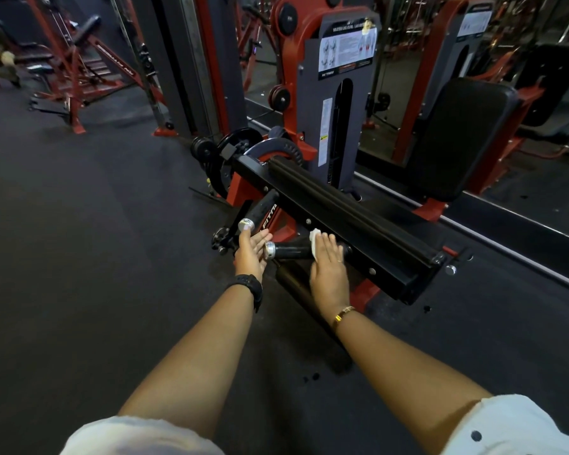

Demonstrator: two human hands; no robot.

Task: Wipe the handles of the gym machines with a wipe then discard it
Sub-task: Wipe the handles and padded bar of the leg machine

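My flat right hand presses the small white wipe onto the black, silver-capped machine handle, my left hand open beside its end; unpinched, the wipe may slide off and drop.

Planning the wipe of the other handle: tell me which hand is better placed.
Right. The right hand presses the wipe on the near handle; the left hand, though closer to the far handle, is open with no wipe.
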